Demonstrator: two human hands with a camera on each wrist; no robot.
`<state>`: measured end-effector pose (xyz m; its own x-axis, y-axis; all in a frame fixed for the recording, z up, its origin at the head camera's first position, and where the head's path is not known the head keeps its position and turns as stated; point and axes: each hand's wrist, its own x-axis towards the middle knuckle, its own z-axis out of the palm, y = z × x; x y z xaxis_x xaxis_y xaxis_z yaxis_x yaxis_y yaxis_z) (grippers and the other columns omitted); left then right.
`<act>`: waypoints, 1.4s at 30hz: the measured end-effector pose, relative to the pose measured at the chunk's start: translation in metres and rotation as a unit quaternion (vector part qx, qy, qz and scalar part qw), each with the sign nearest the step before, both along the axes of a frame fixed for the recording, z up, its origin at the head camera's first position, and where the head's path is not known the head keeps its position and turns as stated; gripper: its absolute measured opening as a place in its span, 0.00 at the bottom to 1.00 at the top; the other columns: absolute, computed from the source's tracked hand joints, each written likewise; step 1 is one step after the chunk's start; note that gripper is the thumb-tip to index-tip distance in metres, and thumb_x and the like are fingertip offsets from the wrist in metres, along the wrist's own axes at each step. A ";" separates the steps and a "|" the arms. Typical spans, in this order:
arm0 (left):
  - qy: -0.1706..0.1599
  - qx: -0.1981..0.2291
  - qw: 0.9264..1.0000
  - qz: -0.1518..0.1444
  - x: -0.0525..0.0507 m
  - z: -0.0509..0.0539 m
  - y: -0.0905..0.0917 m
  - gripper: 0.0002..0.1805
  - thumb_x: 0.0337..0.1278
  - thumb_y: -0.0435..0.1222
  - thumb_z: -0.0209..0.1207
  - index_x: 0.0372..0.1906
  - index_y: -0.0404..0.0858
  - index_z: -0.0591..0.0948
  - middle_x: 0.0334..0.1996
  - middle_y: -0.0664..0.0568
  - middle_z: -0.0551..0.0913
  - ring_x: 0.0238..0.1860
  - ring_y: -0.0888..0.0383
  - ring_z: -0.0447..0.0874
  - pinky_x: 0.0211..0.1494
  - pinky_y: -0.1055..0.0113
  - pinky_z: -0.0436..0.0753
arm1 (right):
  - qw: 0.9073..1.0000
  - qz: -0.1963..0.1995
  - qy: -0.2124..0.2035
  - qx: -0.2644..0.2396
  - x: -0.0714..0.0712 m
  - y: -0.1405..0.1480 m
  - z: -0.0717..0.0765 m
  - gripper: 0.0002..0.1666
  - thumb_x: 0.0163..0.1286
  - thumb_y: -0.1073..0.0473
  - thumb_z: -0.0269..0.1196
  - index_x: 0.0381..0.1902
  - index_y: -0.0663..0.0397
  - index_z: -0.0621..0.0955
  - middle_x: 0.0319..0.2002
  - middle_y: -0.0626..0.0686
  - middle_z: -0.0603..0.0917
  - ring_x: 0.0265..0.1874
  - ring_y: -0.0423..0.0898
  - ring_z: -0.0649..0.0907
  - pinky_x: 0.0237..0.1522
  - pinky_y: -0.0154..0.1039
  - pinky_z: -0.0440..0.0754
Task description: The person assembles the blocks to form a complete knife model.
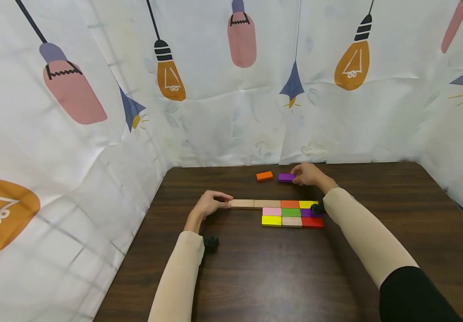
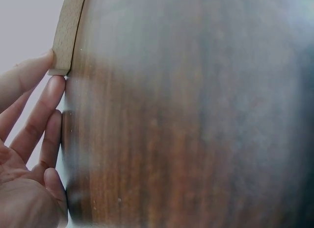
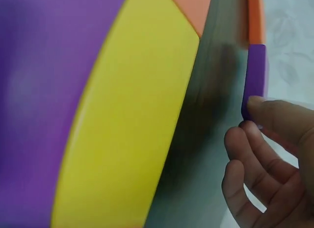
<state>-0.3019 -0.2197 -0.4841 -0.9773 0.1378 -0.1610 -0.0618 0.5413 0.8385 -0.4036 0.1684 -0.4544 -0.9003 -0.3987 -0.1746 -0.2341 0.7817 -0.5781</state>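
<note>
So our right grip (image 1: 310, 175) has the purple block (image 1: 286, 178) pinched by its 3 o'clock end, long axis running 9-to-3, with the block patchwork (image 1: 291, 212) at 6 o'clock from it. Our left grip (image 1: 210, 204) is farther off, pinching the pale block (image 1: 242, 204) at its 9 o'clock end.

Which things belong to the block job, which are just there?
In the job:
left hand, at the plain wood block
right hand, pinching purple block
block rows
orange block, loose, probably a spare piece

Just there:
table
printed curtain, backdrop
</note>
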 end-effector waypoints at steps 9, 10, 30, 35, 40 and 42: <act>0.000 -0.004 1.000 0.001 0.000 0.002 0.001 0.12 0.59 0.39 0.72 0.48 0.48 0.91 0.51 0.51 0.88 0.56 0.49 0.81 0.67 0.45 0.76 | 0.996 0.037 0.075 -0.010 0.038 0.028 0.017 0.20 0.71 0.59 0.68 0.57 0.64 0.83 0.36 0.54 0.87 0.32 0.46 0.81 0.39 0.43 0.82; -0.001 -0.004 1.000 0.000 0.000 0.002 0.001 0.12 0.59 0.39 0.72 0.48 0.48 0.91 0.51 0.51 0.88 0.56 0.49 0.81 0.68 0.45 0.75 | 0.996 0.042 0.080 -0.012 0.045 0.031 0.018 0.20 0.71 0.59 0.68 0.57 0.63 0.83 0.36 0.53 0.87 0.32 0.46 0.81 0.39 0.42 0.82; -0.002 -0.003 1.000 -0.003 0.000 0.002 -0.001 0.14 0.59 0.39 0.72 0.50 0.47 0.91 0.53 0.49 0.87 0.58 0.47 0.80 0.68 0.44 0.75 | 0.991 0.097 0.082 -0.031 0.171 0.045 -0.005 0.17 0.63 0.55 0.74 0.48 0.54 0.86 0.28 0.39 0.80 0.29 0.35 0.77 0.32 0.31 0.79; -0.004 -0.004 1.000 -0.003 0.000 0.002 -0.001 0.14 0.59 0.39 0.72 0.50 0.47 0.90 0.53 0.49 0.87 0.59 0.47 0.80 0.69 0.44 0.74 | 0.993 0.094 0.066 -0.020 0.177 0.040 -0.009 0.15 0.63 0.55 0.75 0.46 0.51 0.86 0.28 0.39 0.79 0.28 0.35 0.76 0.31 0.30 0.78; -0.005 -0.004 1.000 0.000 0.000 0.002 0.001 0.13 0.59 0.39 0.72 0.50 0.47 0.91 0.52 0.49 0.87 0.57 0.47 0.81 0.68 0.44 0.75 | 0.994 0.085 0.062 -0.007 0.180 0.033 -0.010 0.15 0.63 0.55 0.75 0.46 0.50 0.86 0.28 0.39 0.80 0.28 0.36 0.76 0.32 0.30 0.77; -0.005 -0.005 1.000 0.001 -0.001 0.002 0.001 0.13 0.59 0.39 0.72 0.50 0.47 0.91 0.51 0.50 0.87 0.56 0.48 0.81 0.68 0.45 0.76 | 0.995 0.085 0.061 -0.004 0.181 0.030 -0.010 0.14 0.63 0.55 0.74 0.46 0.51 0.86 0.28 0.39 0.80 0.28 0.35 0.76 0.32 0.30 0.77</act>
<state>-0.3025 -0.2184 -0.4818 -0.9758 0.1350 -0.1721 -0.0709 0.5492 0.8327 -0.2226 0.1985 -0.4646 -0.8346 -0.5471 -0.0647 -0.4304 0.7209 -0.5432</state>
